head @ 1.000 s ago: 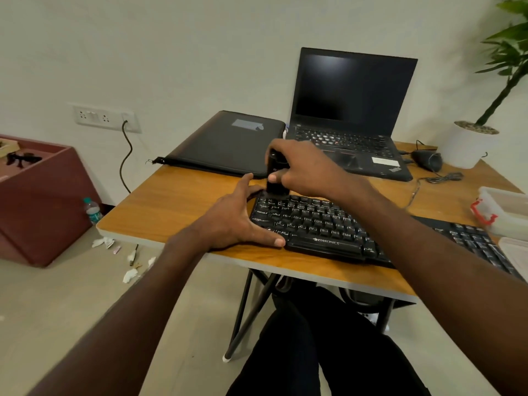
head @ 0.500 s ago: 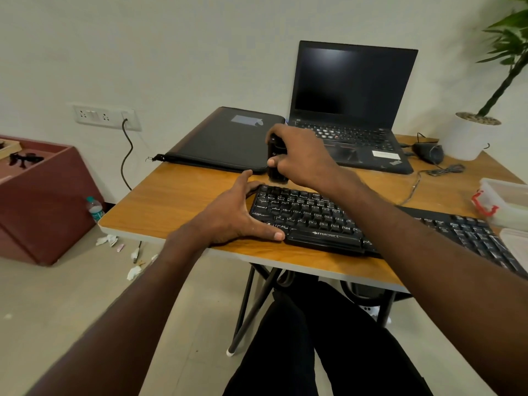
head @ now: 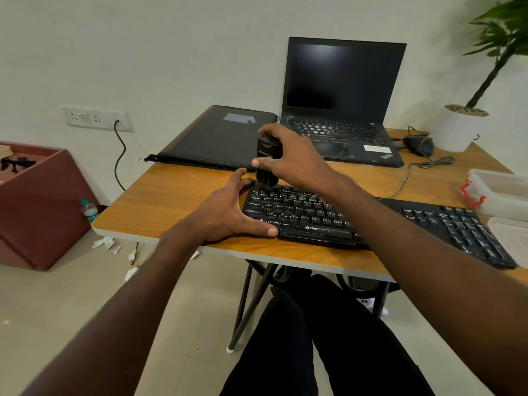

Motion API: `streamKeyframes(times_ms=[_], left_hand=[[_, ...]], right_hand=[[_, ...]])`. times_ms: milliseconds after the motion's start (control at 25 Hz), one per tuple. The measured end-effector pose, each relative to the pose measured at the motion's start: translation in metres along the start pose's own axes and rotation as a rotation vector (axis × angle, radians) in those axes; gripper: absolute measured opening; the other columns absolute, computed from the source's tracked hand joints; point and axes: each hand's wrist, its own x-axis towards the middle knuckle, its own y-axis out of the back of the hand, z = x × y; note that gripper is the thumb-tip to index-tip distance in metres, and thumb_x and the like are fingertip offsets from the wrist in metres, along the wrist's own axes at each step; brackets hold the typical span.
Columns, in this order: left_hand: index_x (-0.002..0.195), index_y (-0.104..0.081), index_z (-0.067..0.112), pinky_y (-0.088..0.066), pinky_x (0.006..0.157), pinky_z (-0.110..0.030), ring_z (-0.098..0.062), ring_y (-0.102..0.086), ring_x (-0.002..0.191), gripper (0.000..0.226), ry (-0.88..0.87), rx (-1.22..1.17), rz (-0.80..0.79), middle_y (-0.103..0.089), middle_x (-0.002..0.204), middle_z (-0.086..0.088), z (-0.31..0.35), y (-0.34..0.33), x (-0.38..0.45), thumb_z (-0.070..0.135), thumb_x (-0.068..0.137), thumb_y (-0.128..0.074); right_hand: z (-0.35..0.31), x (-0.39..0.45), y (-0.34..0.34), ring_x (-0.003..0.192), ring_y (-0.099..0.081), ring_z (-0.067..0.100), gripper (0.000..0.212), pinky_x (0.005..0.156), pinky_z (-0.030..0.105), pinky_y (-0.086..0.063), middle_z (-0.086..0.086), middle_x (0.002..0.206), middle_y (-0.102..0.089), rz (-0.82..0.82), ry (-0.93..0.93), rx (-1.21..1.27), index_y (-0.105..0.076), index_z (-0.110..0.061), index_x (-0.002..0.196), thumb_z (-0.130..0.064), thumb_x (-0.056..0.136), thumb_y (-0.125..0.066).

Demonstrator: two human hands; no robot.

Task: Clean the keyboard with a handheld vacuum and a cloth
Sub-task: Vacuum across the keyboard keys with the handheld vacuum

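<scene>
A black keyboard (head: 308, 218) lies across the front of the wooden table (head: 177, 195). My right hand (head: 297, 158) grips a small black handheld vacuum (head: 267, 155), held upright with its brush end on the keyboard's far left corner. My left hand (head: 228, 212) braces the keyboard's left end, thumb along the front edge and fingers spread at the far corner. No cloth is in view.
An open black laptop (head: 343, 110) and a black sleeve (head: 217, 138) lie behind the keyboard. A mouse (head: 420, 145) with cable, a white plant pot (head: 457, 127) and clear plastic boxes (head: 503, 192) sit right. A maroon box (head: 37, 204), bottle and paper scraps are on the floor left.
The hands and the vacuum stay at the keyboard's far left corner; only the camera view has shifted slightly.
</scene>
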Motion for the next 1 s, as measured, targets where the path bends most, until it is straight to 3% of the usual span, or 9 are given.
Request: streamKeyframes(times_ms=[120, 200, 480, 560, 800, 920, 1000], left_hand=[[0.167, -0.004, 0.039, -0.038, 0.125, -0.049, -0.017, -0.039, 0.152, 0.161, 0.005, 0.016, -0.003, -0.035, 0.170, 0.008, 0.000, 0.001, -0.001, 0.077, 0.041, -0.097], [0.167, -0.005, 0.039, -0.038, 0.125, -0.048, -0.016, -0.041, 0.150, 0.162, 0.008, 0.009, -0.002, -0.036, 0.168, 0.010, -0.001, 0.002, -0.001, 0.076, 0.040, -0.097], [0.167, -0.007, 0.038, -0.036, 0.126, -0.047, -0.015, -0.039, 0.151, 0.160, 0.007, 0.022, -0.002, -0.036, 0.168, 0.011, -0.001, 0.003, 0.002, 0.077, 0.040, -0.097], [0.167, -0.007, 0.038, -0.036, 0.125, -0.045, -0.014, -0.040, 0.150, 0.159, -0.004, 0.015, -0.002, -0.036, 0.168, 0.011, -0.001, 0.002, 0.001, 0.076, 0.041, -0.097], [0.167, -0.008, 0.038, -0.037, 0.125, -0.047, -0.015, -0.039, 0.151, 0.160, 0.001, 0.011, -0.009, -0.035, 0.169, 0.011, -0.001, 0.002, 0.000, 0.079, 0.040, -0.096], [0.167, -0.007, 0.038, -0.036, 0.126, -0.048, -0.015, -0.037, 0.152, 0.161, 0.008, 0.024, -0.003, -0.034, 0.169, 0.011, 0.000, 0.002, 0.000, 0.080, 0.039, -0.095], [0.167, -0.007, 0.037, -0.037, 0.125, -0.048, -0.016, -0.038, 0.152, 0.161, 0.004, 0.029, -0.001, -0.035, 0.169, 0.010, 0.001, 0.001, 0.000, 0.080, 0.039, -0.095]], right_hand=[[0.002, 0.001, 0.010, 0.109, -0.060, 0.014, 0.067, 0.091, 0.028, -0.055, -0.002, 0.124, -0.062, -0.114, 0.003, -0.014, -0.050, -0.025, 0.138, -0.026, 0.081, -0.085], [0.001, 0.007, 0.021, 0.111, -0.058, 0.017, 0.068, 0.090, 0.030, -0.051, -0.001, 0.125, -0.061, -0.207, 0.017, -0.157, -0.051, -0.023, 0.138, -0.020, 0.080, -0.085], [0.004, 0.005, 0.020, 0.117, -0.059, 0.025, 0.065, 0.084, 0.027, -0.048, 0.005, 0.129, -0.062, -0.156, -0.012, -0.221, -0.052, -0.023, 0.136, -0.009, 0.080, -0.082], [0.009, 0.003, 0.021, 0.117, -0.060, 0.025, 0.062, 0.078, 0.022, -0.049, 0.004, 0.127, -0.062, -0.135, -0.012, -0.118, -0.053, -0.026, 0.132, -0.008, 0.080, -0.082], [0.005, -0.002, 0.024, 0.120, -0.058, 0.027, 0.065, 0.089, 0.037, -0.052, 0.006, 0.130, -0.061, -0.155, -0.045, -0.193, -0.050, -0.026, 0.137, -0.009, 0.082, -0.080], [-0.001, 0.000, 0.029, 0.119, -0.058, 0.030, 0.063, 0.097, 0.044, -0.052, 0.009, 0.130, -0.062, -0.131, -0.029, -0.364, -0.049, -0.025, 0.139, -0.008, 0.084, -0.076], [-0.003, 0.001, 0.031, 0.119, -0.058, 0.029, 0.064, 0.097, 0.044, -0.052, 0.009, 0.130, -0.062, -0.144, -0.038, -0.304, -0.050, -0.026, 0.138, -0.009, 0.083, -0.078]])
